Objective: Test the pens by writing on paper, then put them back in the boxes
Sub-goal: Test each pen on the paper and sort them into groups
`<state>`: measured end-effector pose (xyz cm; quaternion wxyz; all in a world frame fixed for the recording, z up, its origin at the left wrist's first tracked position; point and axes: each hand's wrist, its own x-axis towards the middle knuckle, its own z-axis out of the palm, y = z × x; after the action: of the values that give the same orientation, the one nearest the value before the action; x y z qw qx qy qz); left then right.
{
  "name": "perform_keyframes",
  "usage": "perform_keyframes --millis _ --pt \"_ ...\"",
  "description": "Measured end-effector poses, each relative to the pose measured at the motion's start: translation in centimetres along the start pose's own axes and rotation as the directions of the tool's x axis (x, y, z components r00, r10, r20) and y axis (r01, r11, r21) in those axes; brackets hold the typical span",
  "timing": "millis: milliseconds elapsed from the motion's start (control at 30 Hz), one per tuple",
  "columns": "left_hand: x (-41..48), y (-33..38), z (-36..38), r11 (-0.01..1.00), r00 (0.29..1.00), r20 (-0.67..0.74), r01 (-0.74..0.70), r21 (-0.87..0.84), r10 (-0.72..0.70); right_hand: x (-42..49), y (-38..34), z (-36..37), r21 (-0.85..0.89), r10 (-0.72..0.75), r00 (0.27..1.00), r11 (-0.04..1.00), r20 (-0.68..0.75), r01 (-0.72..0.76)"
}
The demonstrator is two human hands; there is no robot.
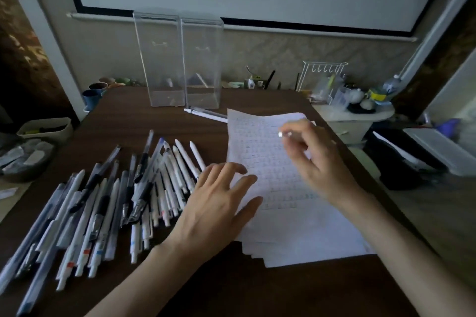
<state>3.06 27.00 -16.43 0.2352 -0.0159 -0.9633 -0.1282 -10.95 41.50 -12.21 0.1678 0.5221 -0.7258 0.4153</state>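
nearest my view, item one: dark table, bare along its near edge, bearing all the rest. item two: paper, a loose stack of gridded sheets right of centre, near corner fanned out; i judge the sheets could skew under a writing stroke if the pressing hand lifts. item three: pen heap, many white and clear-barrelled pens overlapping at the left, the nearest just beside the paper; round barrels may roll, and a tested pen laid back here would be lost among untested ones. item four: two clear boxes, upright and side by side at the far edge, no pens inside that i can make out; tall and narrow, so a knock or a pen dropped in at a slant could tip them. item five: left hand, fingers spread and nearly straight, resting on the paper's left edge, holding nothing. item six: right hand, fingers curled, pinching a pen above the upper sheet. item seven: held pen, only its silvery end showing, blurred; i cannot tell whether it touches the sheet. item eight: two loose pens, lying between boxes and paper, easily swept aside on a reach to the boxes.
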Motion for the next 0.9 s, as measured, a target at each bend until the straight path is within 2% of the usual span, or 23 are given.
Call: perform_keyframes --millis 67,200,400,500,600,667,767,833,900 --pt "-0.3 1.0 0.1 0.995 0.992 0.073 -0.095 -0.039 0.098 -2.5 1.5 -0.4 -0.216 -0.012 0.996 0.976 0.092 0.031" --pt "-0.5 2.1 0.4 0.958 0.94 0.193 -0.262 -0.117 0.281 -5.6 3.0 -0.7 -0.362 -0.004 0.988 0.93 0.156 0.061" --pt "-0.9 2.7 1.0 0.915 0.858 0.322 -0.357 -0.188 0.4 -5.7 3.1 -0.4 -0.395 0.034 0.989 0.918 0.143 0.026" --pt "-1.1 2.6 1.4 0.913 0.83 0.38 -0.369 -0.176 0.408 -6.1 3.8 -0.2 -0.372 0.112 0.962 0.928 0.248 -0.012" --pt "-1.2 2.6 1.6 0.916 0.833 0.382 -0.368 -0.158 0.401 -6.1 3.9 -0.5 -0.263 0.245 0.909 0.952 0.337 -0.159" --pt "-1.2 2.6 1.5 0.921 0.839 0.38 -0.355 -0.16 0.389 -5.9 3.9 -1.4 -0.211 0.301 0.907 0.946 0.296 -0.246" --pt "-1.2 2.6 1.5 0.926 0.847 0.375 -0.339 -0.167 0.377 -6.1 4.7 -3.3 -0.417 0.331 0.93 0.877 0.159 -0.241" --pt "-1.2 2.7 1.5 0.928 0.851 0.369 -0.337 -0.158 0.372 -6.4 5.4 -4.0 -0.61 0.392 0.908 0.758 0.146 -0.229" --pt "-1.1 3.0 1.5 0.931 0.861 0.356 -0.335 -0.143 0.364 -6.5 5.8 -3.9 -0.688 0.436 0.889 0.688 0.139 -0.23"
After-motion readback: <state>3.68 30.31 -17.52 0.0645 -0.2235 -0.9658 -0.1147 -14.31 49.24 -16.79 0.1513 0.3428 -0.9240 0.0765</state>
